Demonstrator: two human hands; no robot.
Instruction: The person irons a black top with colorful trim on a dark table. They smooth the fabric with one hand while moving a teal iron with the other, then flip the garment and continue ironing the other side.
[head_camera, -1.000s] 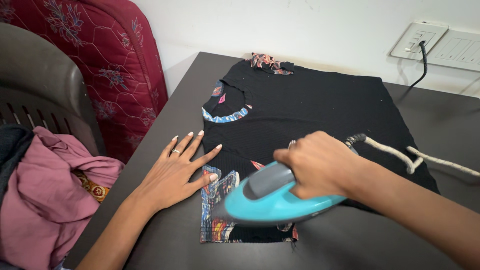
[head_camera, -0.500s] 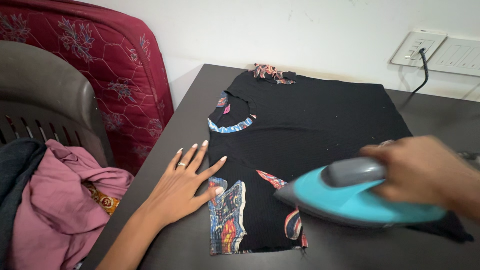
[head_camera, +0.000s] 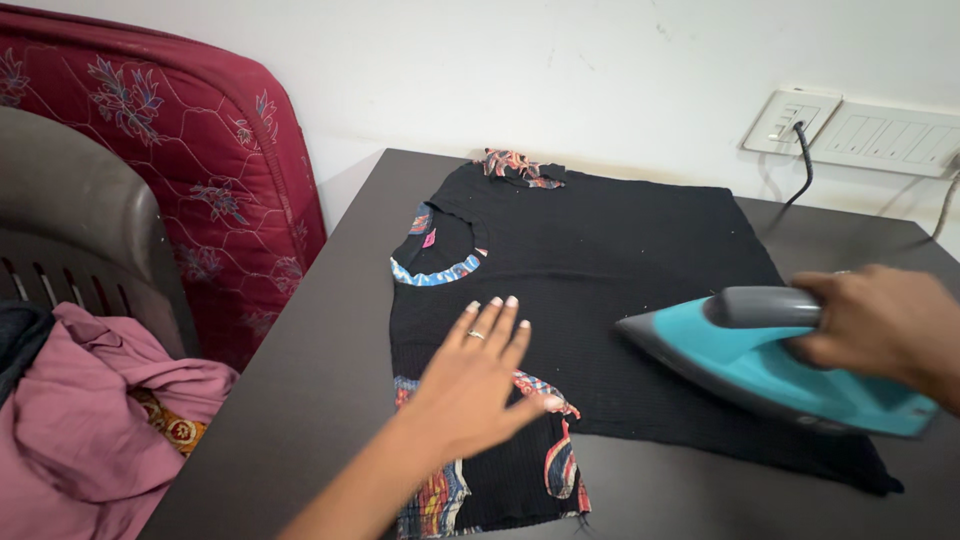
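Head view, sole camera: worn on my head, angled down and forward, close above my fingers (head_camera: 497, 322); tabletop (head_camera: 320, 370) beneath them, wall (head_camera: 600, 70) beyond them.

Left hand: your left hand (head_camera: 478, 380) lies flat and open on the black garment (head_camera: 600, 270), fingers spread, a ring on one finger.
Right hand: your right hand (head_camera: 880, 325) is closed around the grey handle of the teal iron (head_camera: 770, 365).
Iron: its tip points toward your left hand, its sole over the garment's right part.
Garment: spread flat on the dark table (head_camera: 330, 380), with a blue-trimmed neckline and patterned sleeves.
Wall: a white socket panel (head_camera: 860, 125) with a black plug and cord.
Left side: pink cloth (head_camera: 90, 430) heaped on a grey chair (head_camera: 70, 230), a red quilted mattress (head_camera: 200, 150) behind.
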